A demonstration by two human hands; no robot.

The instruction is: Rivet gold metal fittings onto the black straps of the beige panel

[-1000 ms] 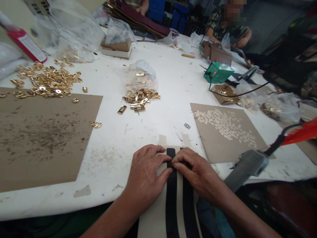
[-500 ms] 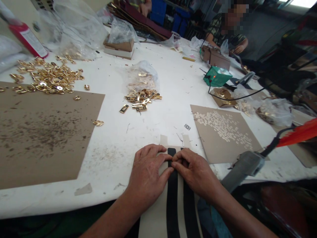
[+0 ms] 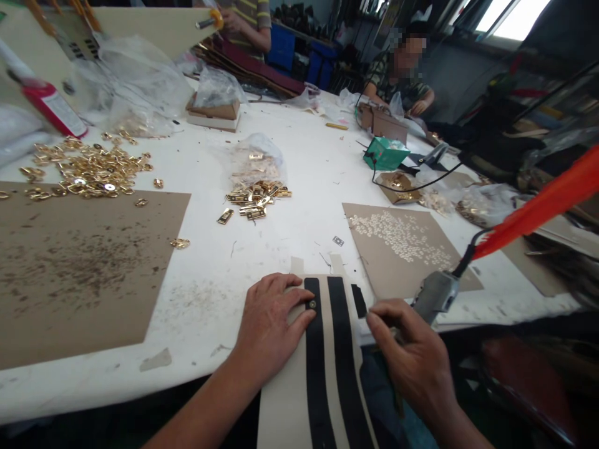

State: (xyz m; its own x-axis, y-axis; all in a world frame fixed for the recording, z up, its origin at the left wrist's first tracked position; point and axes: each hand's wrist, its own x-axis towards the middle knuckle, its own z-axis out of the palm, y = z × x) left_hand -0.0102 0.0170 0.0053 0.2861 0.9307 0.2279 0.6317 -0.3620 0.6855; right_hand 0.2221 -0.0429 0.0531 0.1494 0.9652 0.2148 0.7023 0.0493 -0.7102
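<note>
A beige panel [image 3: 285,405] with two black straps [image 3: 314,368] lies over the table's front edge. My left hand [image 3: 274,324] rests flat on its left side, thumb and forefinger apart on either side of a small round metal piece [image 3: 312,304] on the left strap. To the right of the panel, my right hand [image 3: 412,349] is curled round the lower end of a grey corded tool [image 3: 436,296] that looks like an electric screwdriver. Its tip is hidden by the hand. A short black tab [image 3: 359,300] sticks out by the panel's right edge.
Gold fittings [image 3: 93,168] lie in a heap at the left, above a brown board [image 3: 84,312]. Gold plates [image 3: 255,199] spill from a plastic bag. Small pale rings cover another board [image 3: 374,268]. A green box [image 3: 386,154] stands farther back. Two people work across the table.
My right hand has left the strap and moved right to the grey tool, which has shifted left. The round metal piece now shows. My left hand stays on the panel; the view has tilted up.
</note>
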